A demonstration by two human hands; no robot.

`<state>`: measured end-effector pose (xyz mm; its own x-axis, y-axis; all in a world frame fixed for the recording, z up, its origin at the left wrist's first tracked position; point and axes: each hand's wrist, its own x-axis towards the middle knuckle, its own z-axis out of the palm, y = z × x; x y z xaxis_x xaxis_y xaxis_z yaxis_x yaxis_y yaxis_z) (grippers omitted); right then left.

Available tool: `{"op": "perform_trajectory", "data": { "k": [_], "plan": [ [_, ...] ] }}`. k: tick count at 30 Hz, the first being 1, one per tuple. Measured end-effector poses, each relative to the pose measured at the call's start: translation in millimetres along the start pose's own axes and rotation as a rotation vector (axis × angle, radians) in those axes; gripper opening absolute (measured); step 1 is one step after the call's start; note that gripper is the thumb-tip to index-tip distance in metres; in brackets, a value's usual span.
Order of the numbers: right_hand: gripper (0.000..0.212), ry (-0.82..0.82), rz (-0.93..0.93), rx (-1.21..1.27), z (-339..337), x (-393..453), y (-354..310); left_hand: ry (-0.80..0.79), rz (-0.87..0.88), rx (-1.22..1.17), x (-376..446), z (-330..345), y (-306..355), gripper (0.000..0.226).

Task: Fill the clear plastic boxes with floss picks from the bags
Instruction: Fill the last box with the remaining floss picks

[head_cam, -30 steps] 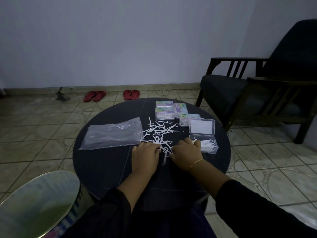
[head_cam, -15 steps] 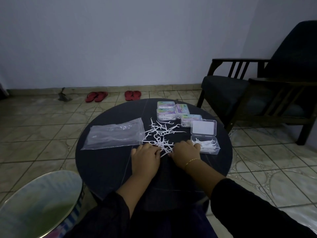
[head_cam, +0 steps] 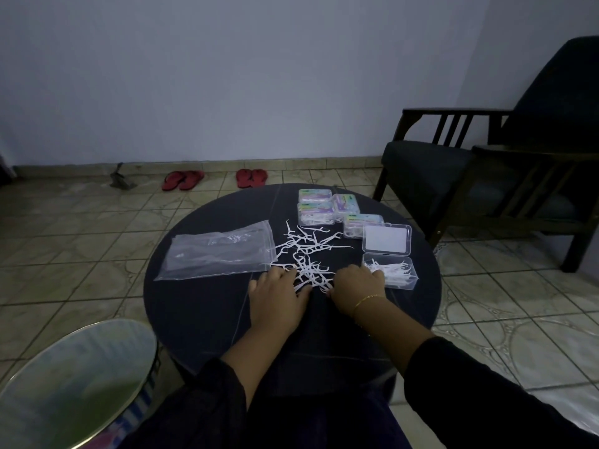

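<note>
- Both hands down on the round dark table point(head_cam: 201, 319), knuckles up, at the near edge of the scattered floss picks point(head_cam: 308, 251).
- Left hand point(head_cam: 278, 296): fingers bent over the near-left fringe of the pile, tips among the picks; whether any pick is pinched underneath, cannot tell.
- Right hand point(head_cam: 356, 286): fingers curled over the near-right fringe; also cannot tell if anything is clamped beneath.
- Just right of the right hand, almost touching: open clear box point(head_cam: 392, 277), partly filled, lid point(head_cam: 387, 239) flipped back beyond it.
- Beyond both hands: rest of the loose pile, then four closed, filled boxes point(head_cam: 316, 209) farther off.
- Beyond and left of the left hand: flat, apparently emptied bag point(head_cam: 217, 251).
- Likely handling: very light, stiff thin plastic, smooth, prone to tangle by the hooked heads and to skate on the slick tabletop.
- Best hold, probably: rake a small bunch together between the two hands, pinch across the handles, heads aligned, then lay flat in the box.
</note>
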<state>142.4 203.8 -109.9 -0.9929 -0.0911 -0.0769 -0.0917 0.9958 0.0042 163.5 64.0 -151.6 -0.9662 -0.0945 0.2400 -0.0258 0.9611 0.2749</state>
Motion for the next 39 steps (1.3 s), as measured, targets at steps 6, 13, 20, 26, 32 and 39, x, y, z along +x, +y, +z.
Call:
{"op": "perform_trajectory", "data": {
  "k": [6, 13, 20, 26, 32, 39],
  "plan": [
    [0.025, 0.008, 0.039, 0.044, -8, -2, 1, 0.008, -0.019, -0.009, -2, -2, 2, 0.033],
    [0.029, -0.153, 0.078, 0.224, -13, -6, 6, -0.049, 0.075, 0.194, -3, -9, 12, 0.031],
    [0.037, -0.202, 0.044, 0.206, -16, -12, 10, -0.328, 0.108, 0.333, 26, -39, 25, 0.025],
    [0.039, -0.194, -0.086, 0.024, -20, -17, 17, -0.371, 0.18, 0.42, 33, -46, 32, 0.024],
    [0.033, -0.194, -0.207, -0.045, -22, -19, 23, -0.333, 0.25, 0.529, 25, -43, 32, 0.02],
    [0.024, -0.196, -0.277, 0.06, -10, -12, 45, -0.336, 0.207, 0.496, 29, -42, 26, 0.023]
  ]
}}
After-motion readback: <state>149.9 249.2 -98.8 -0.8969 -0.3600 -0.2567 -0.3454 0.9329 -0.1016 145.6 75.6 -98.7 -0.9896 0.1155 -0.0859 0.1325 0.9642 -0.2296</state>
